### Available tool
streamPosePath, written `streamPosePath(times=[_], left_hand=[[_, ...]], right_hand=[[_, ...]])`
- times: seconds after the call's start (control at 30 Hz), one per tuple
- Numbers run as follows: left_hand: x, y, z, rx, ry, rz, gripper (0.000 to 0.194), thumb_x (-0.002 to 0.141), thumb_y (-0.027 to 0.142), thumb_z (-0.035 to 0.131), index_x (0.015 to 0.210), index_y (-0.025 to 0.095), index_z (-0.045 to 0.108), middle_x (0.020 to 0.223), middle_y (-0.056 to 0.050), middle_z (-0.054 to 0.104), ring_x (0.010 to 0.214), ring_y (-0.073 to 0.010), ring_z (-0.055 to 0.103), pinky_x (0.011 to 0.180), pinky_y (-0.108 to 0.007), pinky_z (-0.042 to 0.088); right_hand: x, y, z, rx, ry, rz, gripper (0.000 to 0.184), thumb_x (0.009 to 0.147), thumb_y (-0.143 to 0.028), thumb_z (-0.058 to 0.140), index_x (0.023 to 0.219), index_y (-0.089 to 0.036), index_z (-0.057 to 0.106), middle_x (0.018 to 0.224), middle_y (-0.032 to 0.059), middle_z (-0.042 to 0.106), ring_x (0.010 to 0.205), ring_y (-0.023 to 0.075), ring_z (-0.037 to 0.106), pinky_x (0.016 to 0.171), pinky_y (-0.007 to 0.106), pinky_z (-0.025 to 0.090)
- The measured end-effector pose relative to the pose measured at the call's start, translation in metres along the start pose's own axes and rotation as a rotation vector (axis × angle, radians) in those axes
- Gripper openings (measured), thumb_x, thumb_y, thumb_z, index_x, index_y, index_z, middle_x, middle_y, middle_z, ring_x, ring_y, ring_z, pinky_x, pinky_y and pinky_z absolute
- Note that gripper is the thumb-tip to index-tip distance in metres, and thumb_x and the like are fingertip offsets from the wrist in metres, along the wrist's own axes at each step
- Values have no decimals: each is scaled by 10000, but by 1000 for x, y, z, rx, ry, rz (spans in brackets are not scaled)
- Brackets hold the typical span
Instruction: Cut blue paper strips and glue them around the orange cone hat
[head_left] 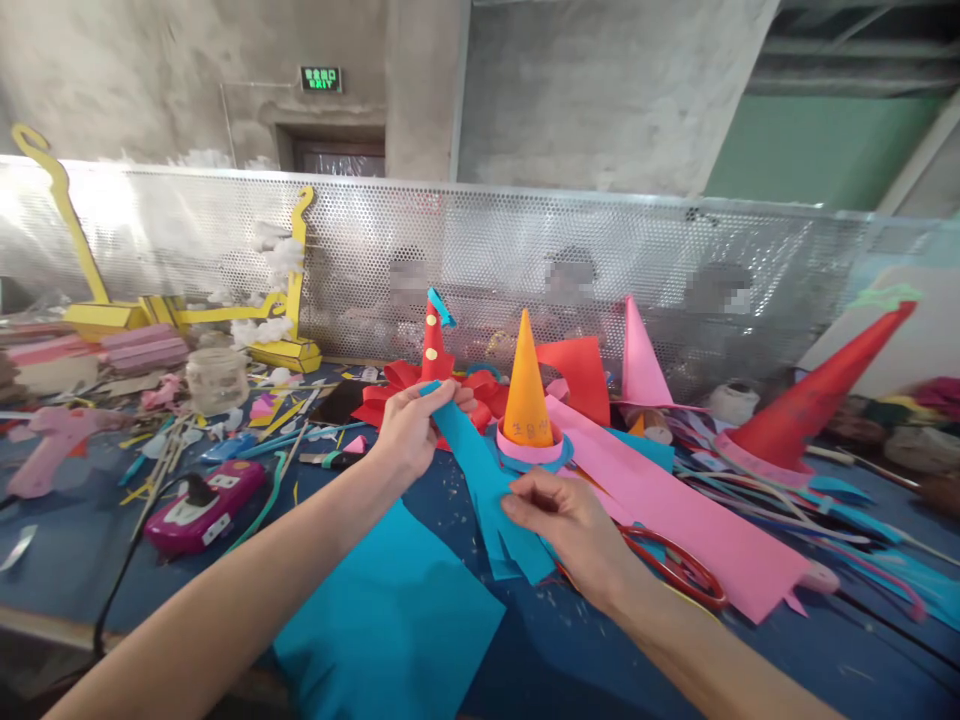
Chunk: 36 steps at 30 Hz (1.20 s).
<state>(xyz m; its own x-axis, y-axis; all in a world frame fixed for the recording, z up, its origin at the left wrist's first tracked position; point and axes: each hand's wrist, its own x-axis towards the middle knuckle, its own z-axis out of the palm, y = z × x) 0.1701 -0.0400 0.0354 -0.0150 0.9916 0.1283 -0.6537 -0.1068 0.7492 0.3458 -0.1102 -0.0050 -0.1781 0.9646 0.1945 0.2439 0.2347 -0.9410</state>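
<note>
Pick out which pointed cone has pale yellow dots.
The blue-tipped red cone just behind the left hand; the orange cone, pink cone and far-right red cone show no such dots.

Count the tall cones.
4: dotted red cone behind the left hand, orange cone centre, pink cone right of that, leaning red cone far right; others may be hidden.
</note>
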Motion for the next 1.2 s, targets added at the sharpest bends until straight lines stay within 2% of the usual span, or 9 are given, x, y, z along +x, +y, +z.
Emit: streamPosePath(times=[0.33, 0.47, 0.57, 0.73, 0.9, 0.97, 1.0, 1.07, 1.2], left_hand=[[3, 4, 16, 81, -150, -15, 173, 832, 264, 680, 810, 93, 694, 800, -120, 747, 754, -209, 717, 719, -326, 588], [-11, -11, 10, 194, -263, -145, 288, 681, 323, 814, 855, 127, 695, 870, -103, 744, 762, -223, 706, 660, -340, 581], [-19, -24, 5, 313, -233, -119, 258, 555, 194, 869, 725, 120, 689, 696, -43, 718, 600, -163, 661, 573, -274, 542], [-11, -32, 5, 271, -151, -46, 200, 552, 158, 844, 656, 118, 678, 630, -16, 696, 539, -125, 617, 540, -242, 519], [7, -23, -6, 235, -50, -55, 186, 598, 145, 816, 727, 114, 684, 674, -40, 716, 591, -157, 658, 606, -287, 561], [8, -19, -10, 235, -42, -96, 166, 623, 129, 797, 740, 104, 683, 700, -67, 726, 603, -180, 674, 611, -314, 570], [7, -18, -11, 233, -40, -115, 152, 637, 123, 787, 745, 104, 682, 709, -73, 730, 606, -186, 679, 611, -321, 572], [2, -16, -11, 225, -35, -144, 127, 669, 120, 765, 766, 109, 683, 732, -81, 737, 621, -193, 691, 619, -325, 574], [-8, -14, -6, 205, -47, -179, 80, 723, 135, 726, 785, 102, 688, 753, -107, 744, 640, -209, 707, 636, -329, 575]], right_hand=[[2, -2, -4, 3, -27, 156, 290, 691, -420, 686, 696, -188, 512, 605, -58, 349, 525, 92, 351, 402, 216, 389], [3, -3, -4, 14, 25, 160, 280, 714, -413, 660, 703, -186, 498, 612, -60, 356, 533, 82, 355, 409, 195, 405], [4, -5, -6, 7, 20, 143, 290, 704, -424, 679, 735, -177, 531, 624, -56, 389, 543, 84, 388, 431, 201, 426], [-4, -3, -13, -52, -16, 134, 338, 702, -483, 678, 715, -184, 520, 617, -45, 464, 533, 108, 497, 487, 248, 474], [-30, 5, -60, -280, -76, 157, 267, 784, -413, 625, 674, -170, 607, 533, 11, 567, 518, 168, 571, 510, 271, 443], [-40, 16, -90, -437, -14, 111, 188, 771, -330, 618, 812, -164, 697, 850, 98, 696, 817, 258, 654, 698, 327, 494], [-45, 24, -104, -666, 6, 52, 264, 801, -311, 553, 962, -175, 711, 1018, 114, 696, 934, 287, 649, 786, 364, 497], [-51, 45, -127, -995, -14, 80, 417, 809, -270, 472, 1161, -167, 669, 1126, 145, 675, 967, 323, 657, 818, 430, 511], [-58, 80, -139, -1167, -57, -21, 558, 712, -146, 470, 1241, -198, 642, 1215, 119, 652, 1102, 287, 624, 927, 369, 504]])
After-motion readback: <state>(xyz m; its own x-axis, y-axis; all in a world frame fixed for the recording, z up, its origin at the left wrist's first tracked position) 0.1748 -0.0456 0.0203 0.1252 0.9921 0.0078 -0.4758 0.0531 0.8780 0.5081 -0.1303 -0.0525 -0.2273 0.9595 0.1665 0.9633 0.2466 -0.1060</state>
